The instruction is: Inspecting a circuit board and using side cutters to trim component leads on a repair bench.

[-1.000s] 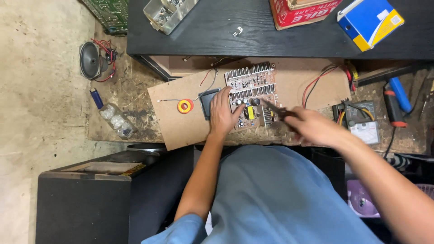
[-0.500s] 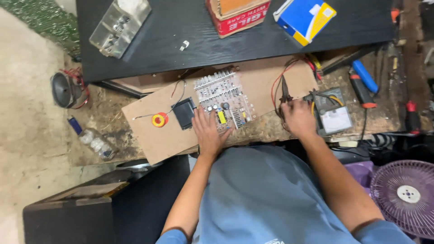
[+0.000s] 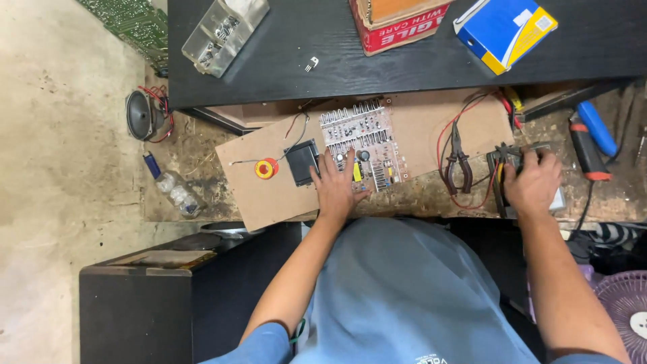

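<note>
head view: a rough, dirty workbench (image 3: 418, 199) under a black shelf (image 3: 404, 61), pale concrete floor (image 3: 54, 168) off to one side. on the bench, a sheet of brown cardboard (image 3: 431, 128), and on it a circuit board (image 3: 364, 145) crowded with small parts. left hand (image 3: 337, 189) flat on the near edge of the circuit board, fingers spread and pressing down, clenched on nothing. beside that hand, a small black square part (image 3: 301, 162) and a red and yellow roll of tape (image 3: 265, 168), both on the cardboard. right hand (image 3: 532, 182) well apart from the board, at the far end of the bench, fingers curled over a small dark tool (image 3: 507, 152) on top of a grey box-like device (image 3: 502, 192); cannot tell whether actually gripped or only covered. between the two hands, a pair of pliers (image 3: 459, 162) lying on the cardboard, untouched, amid loops of red wire (image 3: 465, 111). beyond the right hand, a blue-handled tool (image 3: 596, 128) and a black tool with an orange band (image 3: 588, 152). on the shelf above: a clear plastic box (image 3: 222, 34) of small parts, a red and brown carton (image 3: 397, 20), a blue and yellow box (image 3: 505, 30). on the floor side, a small round speaker (image 3: 141, 114) with red wire, a clear plastic bottle (image 3: 172, 189), a green circuit panel (image 3: 131, 23) at the top edge. near the lower corner, part of a purple fan (image 3: 627, 317). blue shirt (image 3: 404, 296) filling the bottom of the view.
</note>
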